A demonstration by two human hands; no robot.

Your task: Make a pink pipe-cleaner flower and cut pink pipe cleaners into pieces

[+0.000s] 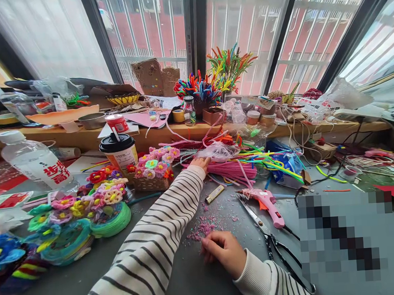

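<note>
Left hand (200, 163), striped sleeve stretched far across the desk (178, 273), reached the pile of pink pipe cleaners (232, 170) near the middle of the desk. Its fingers were mostly hidden behind the wrist and a crumpled clear plastic bag (219, 151); could not tell whether they had closed on anything or only touched the bag's edge. Right hand (223, 252) lay near the front edge, palm down, fingers loosely curled, holding nothing, fingertips just at a scatter of pink and pale trimmings (203, 227).

Just beside the right hand, toward the right: long scissors (265, 232) lying flat, and beyond them a pink glue gun (266, 201) on its side, nozzle pointing left. A small yellow lighter (214, 194) lay between the two hands.

Left of the outstretched arm stood a small woven basket of pink pipe-cleaner flowers (154, 168), and behind it a takeaway cup (119, 151) with a black lid and straw. Further left, a heap of finished flowers and green coils (84, 216) ran down to the front left corner. A clear water bottle (34, 162) lay tilted at the left edge.

Green and yellow pipe cleaners (267, 161) fanned out right of the pink pile. Along the wooden sill (82, 134) at the back edge: upright bunches of coloured pipe cleaners (213, 79), a glass jar (189, 110), a roll of tape (178, 115).
</note>
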